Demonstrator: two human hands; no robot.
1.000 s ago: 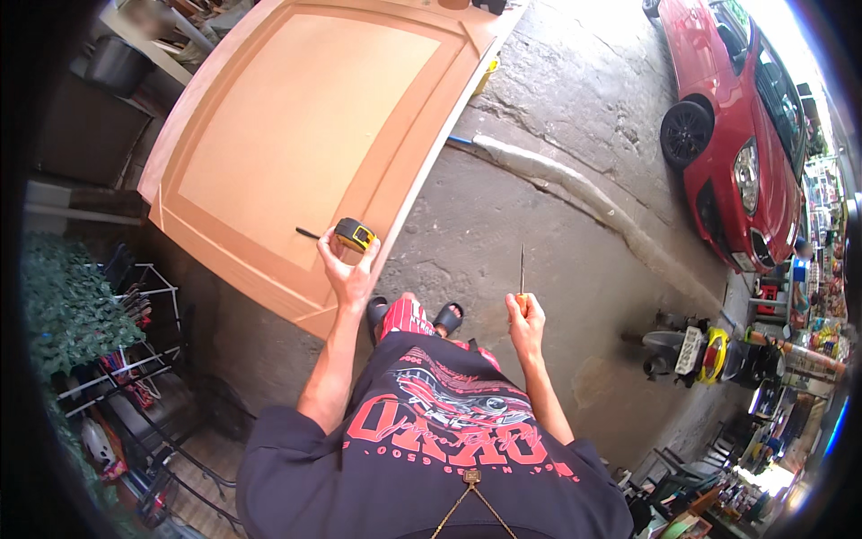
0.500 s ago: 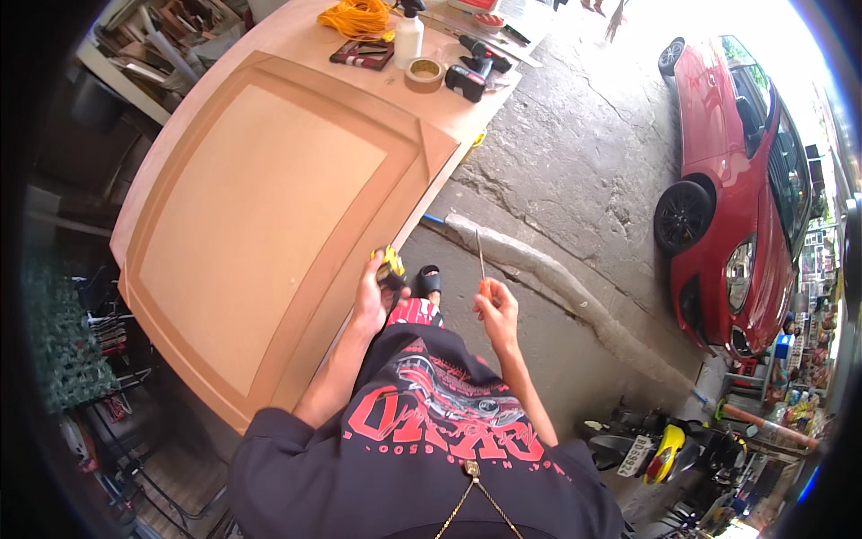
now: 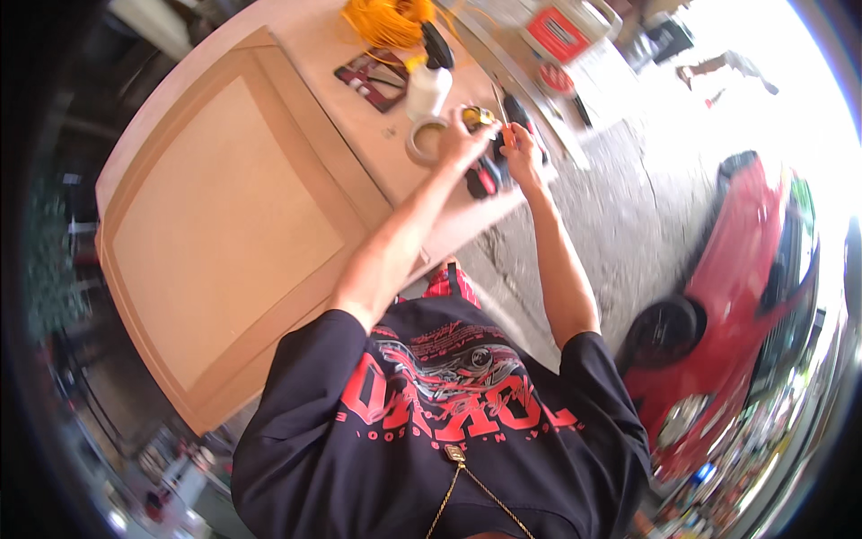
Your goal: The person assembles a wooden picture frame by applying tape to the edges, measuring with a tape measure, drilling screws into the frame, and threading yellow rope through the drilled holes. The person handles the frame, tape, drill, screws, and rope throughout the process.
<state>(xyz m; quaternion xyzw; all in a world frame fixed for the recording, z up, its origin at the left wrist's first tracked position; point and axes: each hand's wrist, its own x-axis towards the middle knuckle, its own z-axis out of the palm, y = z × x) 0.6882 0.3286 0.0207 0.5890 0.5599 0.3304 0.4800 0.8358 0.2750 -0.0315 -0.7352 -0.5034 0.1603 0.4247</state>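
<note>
Both arms reach out to the far right part of the wooden table [image 3: 377, 148]. My left hand [image 3: 458, 146] is closed around a yellow and black tape measure [image 3: 479, 117]. Close beside it, my right hand [image 3: 524, 156] grips a screwdriver by its orange handle [image 3: 509, 136], the thin shaft pointing away from me. Below and behind the hands lies a black and red cordless drill [image 3: 484, 179], partly covered by them. A roll of tape [image 3: 422, 141] sits just left of my left hand, near a white spray bottle [image 3: 428, 90] with a black head.
A framed wooden panel [image 3: 233, 180] lies on the table at left. Farther back are a dark red staple gun [image 3: 373, 79], a coil of orange cord [image 3: 388, 22] and a white jug with a red label [image 3: 566, 34]. A red car [image 3: 709, 305] stands on the concrete floor at right.
Both hands have moved from in front of my body forward to the table's far right part, still holding the tape measure and screwdriver. The view has shifted, and the car appears lower.
</note>
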